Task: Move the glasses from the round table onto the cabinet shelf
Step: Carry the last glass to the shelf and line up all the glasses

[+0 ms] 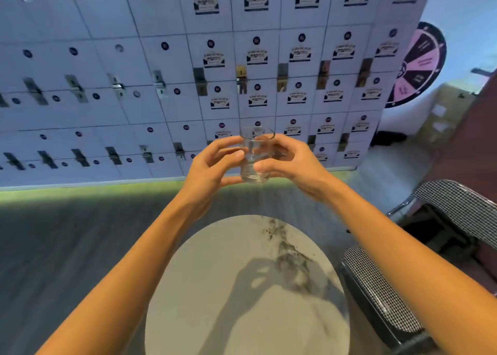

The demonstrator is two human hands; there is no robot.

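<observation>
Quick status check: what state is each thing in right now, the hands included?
Glass: upright, empty, held in the air above the table.
Left hand: gripping the glass.
Right hand: gripping the glass.
Table: nothing standing on its visible top.
Lockers: doors shut.

Clear glass [255, 155]: upright, held in the air above the far edge of the round desk [215, 287], clear of its top. Left hand [212, 166]: fingers curled on the glass's left side. Right hand [293, 163]: fingers curled on its right side. Desk top: pale, with a dark streak and the hands' shadow. Wall of small lockers [188, 72]: behind the glass. Checked chair [390, 295]: right of the desk. Prize wheel [416, 64]: far right.
</observation>
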